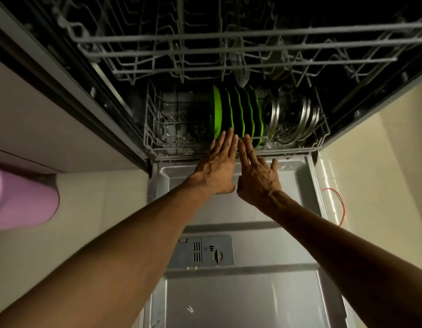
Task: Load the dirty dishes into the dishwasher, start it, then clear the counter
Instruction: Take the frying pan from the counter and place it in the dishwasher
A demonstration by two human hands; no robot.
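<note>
Head view: the dishwasher door (240, 209) lies open and flat. Both arms reach over it to the lower rack (158, 138), which sits inside the tub. The left hand (217, 166) and the right hand (257, 176) have straight, slightly spread fingers and hold nothing. Their fingertips rest at the rack's front rail.

Contents noted: a row of green plates (236, 112) stands on edge in the middle of the lower rack. Steel dishes (292, 117) stand to their right. The left section of the rack appears vacant, though it is dim. The upper rack (228, 43) overhangs and is too blurred to tell its load. The detergent dispenser (205, 250) on the door is closed.

Assessment: the step in hand appears to be seating the rack fully home. Recommend an even push with both palms on the front rail, not on the plate rims, so the plates do not tip out of their tines. Confirm nothing fouls the upper rack. Then clear both hands before lifting the door.

Also present: a pink bin (20, 197) on the floor at left and a red wire (337, 204) at right.
</note>
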